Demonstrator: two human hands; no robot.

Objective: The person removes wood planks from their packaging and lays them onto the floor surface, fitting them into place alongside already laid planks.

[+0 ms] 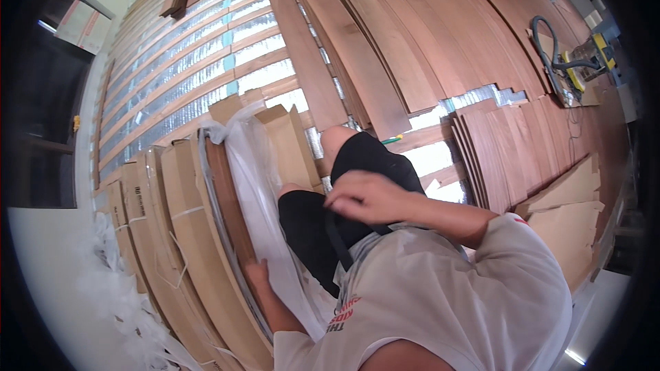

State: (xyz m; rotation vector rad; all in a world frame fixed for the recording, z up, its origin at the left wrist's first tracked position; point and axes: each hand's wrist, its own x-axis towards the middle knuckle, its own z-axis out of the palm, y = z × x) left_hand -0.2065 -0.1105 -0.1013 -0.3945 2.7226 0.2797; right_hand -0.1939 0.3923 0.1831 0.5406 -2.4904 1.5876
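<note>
My left hand (258,273) is at the edge of a reddish-brown wooden floorboard (230,199), its fingers bent against the board. That board lies in an opened long carton, with white foam wrap (251,158) pulled aside along it. My right hand (364,196) is above my dark shorts, between my knees and my shirt. It is smeared by motion; its fingers look curled, and nothing shows in them. Open brown carton flaps (285,141) stand at the far end of the wrap.
More long cartons (182,220) lie side by side at left, near crumpled white wrap (130,302). Ahead are wooden battens over silver foil (199,62) and loose floorboards (371,48). A stack of boards (481,151), cardboard (564,233) and a yellow-black machine with a hose (584,62) are at right.
</note>
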